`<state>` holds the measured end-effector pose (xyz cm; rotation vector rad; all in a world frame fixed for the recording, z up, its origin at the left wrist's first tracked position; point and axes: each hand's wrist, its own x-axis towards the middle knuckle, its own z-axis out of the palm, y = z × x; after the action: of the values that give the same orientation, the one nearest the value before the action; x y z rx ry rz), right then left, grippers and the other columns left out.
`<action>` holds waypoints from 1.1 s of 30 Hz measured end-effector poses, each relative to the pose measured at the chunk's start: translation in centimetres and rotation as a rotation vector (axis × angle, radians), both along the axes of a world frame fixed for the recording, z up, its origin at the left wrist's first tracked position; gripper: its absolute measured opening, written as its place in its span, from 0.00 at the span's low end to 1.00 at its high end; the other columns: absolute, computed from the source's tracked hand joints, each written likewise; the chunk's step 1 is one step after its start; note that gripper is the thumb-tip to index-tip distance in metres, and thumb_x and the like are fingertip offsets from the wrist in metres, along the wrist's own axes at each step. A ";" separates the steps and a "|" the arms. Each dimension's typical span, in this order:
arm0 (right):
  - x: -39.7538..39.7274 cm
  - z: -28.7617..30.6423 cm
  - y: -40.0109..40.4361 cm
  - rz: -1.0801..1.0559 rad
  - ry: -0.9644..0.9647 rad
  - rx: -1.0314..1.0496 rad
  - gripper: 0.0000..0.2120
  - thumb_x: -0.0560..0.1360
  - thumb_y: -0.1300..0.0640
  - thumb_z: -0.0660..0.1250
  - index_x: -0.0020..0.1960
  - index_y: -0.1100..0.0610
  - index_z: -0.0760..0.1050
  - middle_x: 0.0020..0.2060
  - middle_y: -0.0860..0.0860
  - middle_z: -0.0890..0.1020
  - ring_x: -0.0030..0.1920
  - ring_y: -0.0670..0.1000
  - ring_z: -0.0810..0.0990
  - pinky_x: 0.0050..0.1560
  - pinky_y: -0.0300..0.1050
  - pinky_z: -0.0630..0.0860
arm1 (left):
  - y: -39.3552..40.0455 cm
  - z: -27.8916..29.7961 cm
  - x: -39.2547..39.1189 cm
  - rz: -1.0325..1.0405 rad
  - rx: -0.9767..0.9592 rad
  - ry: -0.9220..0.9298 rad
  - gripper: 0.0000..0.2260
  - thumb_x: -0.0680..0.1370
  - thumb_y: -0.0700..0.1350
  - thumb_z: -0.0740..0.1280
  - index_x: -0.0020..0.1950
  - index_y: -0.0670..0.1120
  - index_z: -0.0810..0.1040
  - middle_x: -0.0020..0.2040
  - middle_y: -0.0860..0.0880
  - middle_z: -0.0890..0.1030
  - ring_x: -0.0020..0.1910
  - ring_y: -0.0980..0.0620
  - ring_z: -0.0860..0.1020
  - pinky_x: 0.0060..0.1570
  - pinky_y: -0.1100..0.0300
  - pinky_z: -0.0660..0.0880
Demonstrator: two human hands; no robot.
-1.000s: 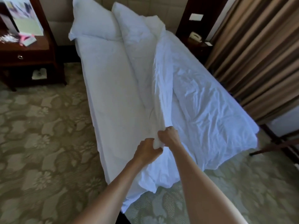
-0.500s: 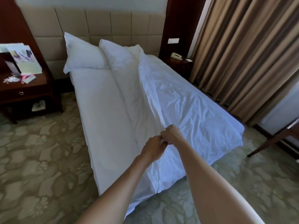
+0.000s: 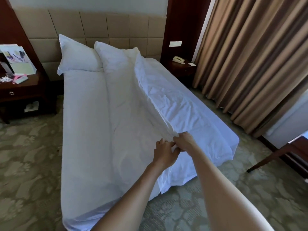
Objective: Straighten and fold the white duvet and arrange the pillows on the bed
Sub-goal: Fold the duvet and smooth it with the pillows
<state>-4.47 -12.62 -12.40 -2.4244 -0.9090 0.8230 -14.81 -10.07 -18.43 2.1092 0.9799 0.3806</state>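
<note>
both hands' fingers, left hand [image 3: 164, 151] & right hand [image 3: 185, 141], pinching duvet [image 3: 175, 104] edge on bed [image 3: 86, 124].

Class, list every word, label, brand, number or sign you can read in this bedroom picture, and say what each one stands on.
No text here can be read.
Brochures on the left nightstand: printed with pictures, any wording too blurred to read.
Small card beside the telephone: too small to read.
Wall plate: no marking can be made out.
</note>
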 end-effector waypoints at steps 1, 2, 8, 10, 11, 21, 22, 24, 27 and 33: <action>1.2 -0.3 -0.6 0.004 0.000 0.002 0.11 0.73 0.60 0.58 0.46 0.65 0.77 0.42 0.59 0.79 0.49 0.62 0.82 0.49 0.53 0.82 | -0.5 -0.4 1.3 -0.003 -0.009 -0.017 0.19 0.74 0.62 0.54 0.45 0.58 0.82 0.45 0.52 0.83 0.50 0.47 0.76 0.51 0.49 0.74; 2.5 -0.5 -1.1 0.003 0.002 0.012 0.12 0.73 0.60 0.58 0.46 0.66 0.77 0.42 0.59 0.79 0.48 0.62 0.82 0.49 0.54 0.82 | -1.0 -0.5 2.5 -0.013 -0.015 -0.031 0.18 0.74 0.60 0.55 0.44 0.56 0.83 0.43 0.53 0.83 0.48 0.48 0.77 0.49 0.50 0.74; 9.9 -3.5 -3.1 0.001 0.031 0.006 0.09 0.73 0.62 0.58 0.40 0.64 0.75 0.35 0.58 0.77 0.37 0.57 0.77 0.43 0.52 0.80 | -3.5 -2.2 9.2 -0.025 -0.148 -0.109 0.12 0.76 0.48 0.64 0.39 0.46 0.84 0.36 0.47 0.83 0.39 0.47 0.80 0.40 0.50 0.77; 12.7 -4.7 -3.5 -0.020 0.049 -0.011 0.08 0.73 0.61 0.59 0.38 0.62 0.74 0.32 0.56 0.77 0.35 0.56 0.77 0.37 0.48 0.78 | -3.9 -2.7 11.9 -0.020 -0.191 -0.082 0.11 0.77 0.48 0.65 0.40 0.45 0.84 0.36 0.47 0.83 0.38 0.48 0.80 0.38 0.52 0.77; 14.3 -5.4 -3.5 -0.020 0.050 -0.019 0.08 0.73 0.61 0.59 0.38 0.62 0.75 0.32 0.56 0.77 0.35 0.56 0.77 0.36 0.47 0.78 | -4.1 -2.9 13.4 -0.019 -0.209 -0.065 0.11 0.77 0.48 0.65 0.39 0.45 0.83 0.35 0.48 0.83 0.37 0.49 0.79 0.36 0.54 0.75; 33.4 -8.0 -4.2 0.175 -0.001 -0.169 0.17 0.78 0.57 0.59 0.30 0.56 0.68 0.39 0.57 0.77 0.43 0.55 0.74 0.42 0.45 0.69 | -4.8 -4.0 33.0 0.011 -0.196 0.137 0.08 0.75 0.48 0.66 0.50 0.45 0.79 0.44 0.45 0.84 0.47 0.44 0.81 0.40 0.58 0.72; 35.5 -7.6 -4.4 0.179 -0.008 -0.173 0.18 0.78 0.58 0.60 0.29 0.55 0.68 0.39 0.57 0.77 0.43 0.55 0.74 0.42 0.45 0.69 | -5.3 -3.7 35.3 0.027 -0.189 0.129 0.09 0.75 0.48 0.65 0.52 0.45 0.80 0.44 0.44 0.84 0.47 0.43 0.81 0.41 0.58 0.73; 39.5 -6.8 -4.6 0.160 0.003 -0.162 0.18 0.78 0.58 0.61 0.28 0.54 0.68 0.37 0.56 0.77 0.42 0.55 0.74 0.42 0.45 0.70 | -6.0 -2.8 39.2 0.044 -0.211 0.097 0.09 0.76 0.46 0.65 0.53 0.44 0.79 0.45 0.43 0.84 0.48 0.43 0.81 0.41 0.58 0.72; 44.0 -5.8 -4.6 0.123 0.029 -0.140 0.18 0.76 0.58 0.61 0.28 0.55 0.69 0.30 0.53 0.77 0.40 0.54 0.76 0.37 0.45 0.71 | -6.1 -1.9 43.7 0.064 -0.228 0.087 0.09 0.76 0.46 0.65 0.52 0.44 0.79 0.42 0.45 0.82 0.48 0.43 0.81 0.39 0.59 0.70; 50.8 -5.0 -4.3 0.214 0.039 -0.094 0.15 0.77 0.59 0.61 0.30 0.56 0.68 0.39 0.57 0.78 0.44 0.56 0.75 0.45 0.47 0.73 | -6.3 -1.0 50.6 0.133 -0.169 0.092 0.08 0.76 0.47 0.65 0.51 0.45 0.80 0.43 0.45 0.84 0.45 0.44 0.81 0.38 0.60 0.68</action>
<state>46.29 -16.90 -17.44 -2.4096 -1.1530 1.0053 35.77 -16.37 -19.46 1.9292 1.1685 0.2589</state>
